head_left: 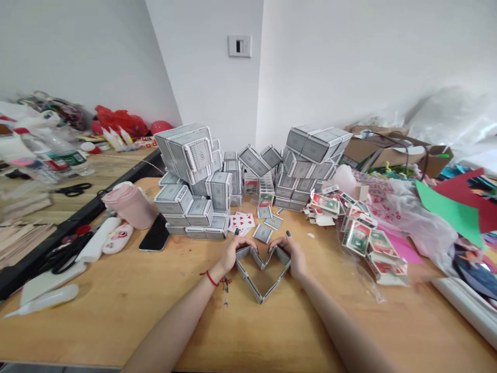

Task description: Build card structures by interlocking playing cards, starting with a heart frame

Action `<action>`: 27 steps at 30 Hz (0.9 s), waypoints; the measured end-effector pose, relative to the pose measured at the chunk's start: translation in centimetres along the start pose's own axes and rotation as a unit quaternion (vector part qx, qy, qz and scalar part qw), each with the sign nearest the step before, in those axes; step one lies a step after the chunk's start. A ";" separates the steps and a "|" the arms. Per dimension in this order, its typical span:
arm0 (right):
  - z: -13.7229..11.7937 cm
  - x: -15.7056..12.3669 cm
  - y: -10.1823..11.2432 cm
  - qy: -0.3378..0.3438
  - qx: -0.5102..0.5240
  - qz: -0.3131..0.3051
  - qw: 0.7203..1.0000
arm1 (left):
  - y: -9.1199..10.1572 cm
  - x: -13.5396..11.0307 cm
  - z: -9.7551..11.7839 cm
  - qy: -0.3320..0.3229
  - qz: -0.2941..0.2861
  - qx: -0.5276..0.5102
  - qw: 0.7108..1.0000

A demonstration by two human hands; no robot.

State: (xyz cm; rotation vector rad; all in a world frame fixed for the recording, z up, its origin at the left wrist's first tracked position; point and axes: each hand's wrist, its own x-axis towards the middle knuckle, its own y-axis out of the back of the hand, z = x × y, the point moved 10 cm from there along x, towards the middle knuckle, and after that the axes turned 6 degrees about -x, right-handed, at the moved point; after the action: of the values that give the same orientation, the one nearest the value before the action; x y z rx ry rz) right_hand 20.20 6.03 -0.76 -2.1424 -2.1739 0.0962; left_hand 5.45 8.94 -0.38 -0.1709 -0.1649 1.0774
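Observation:
A heart-shaped frame made of playing cards (251, 286) stands on edge on the wooden table (155, 311). My left hand (233, 252) curls round its upper left lobe, fingers pressed against the cards. My right hand (292, 255) curls round the upper right lobe in the same way. Both hands have dark nails, and a red string bracelet (212, 278) sits on my left wrist. Just beyond the heart lie loose playing cards (241, 223), some face up with red hearts, some face down.
Stacked boxes folded from cards rise behind, a left pile (192, 181) and a right pile (310, 160). A phone (155, 234), pink roll (132, 204), scissors (64, 256) and glue tube (42, 303) lie left. Card packets (368, 241), plastic bags and coloured paper (450, 210) crowd the right.

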 end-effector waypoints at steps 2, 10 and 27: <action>0.3 0.1 0.0 -0.006 -0.002 -0.003 1.000 | 0.2 0.0 0.2 -0.011 0.009 0.004 1.000; 0.3 0.1 0.7 0.001 -0.011 0.028 1.000 | 0.1 -0.1 0.3 -0.004 0.027 -0.005 1.000; 0.3 0.0 1.0 0.001 -0.010 0.037 0.999 | 0.6 0.1 0.1 -0.012 0.053 0.006 0.999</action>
State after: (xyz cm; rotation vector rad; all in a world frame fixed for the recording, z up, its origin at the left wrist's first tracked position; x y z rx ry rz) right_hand 21.16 6.01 -1.18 -2.2345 -2.1030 0.0773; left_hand 4.97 9.34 -0.45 -0.1562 -0.1724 1.1853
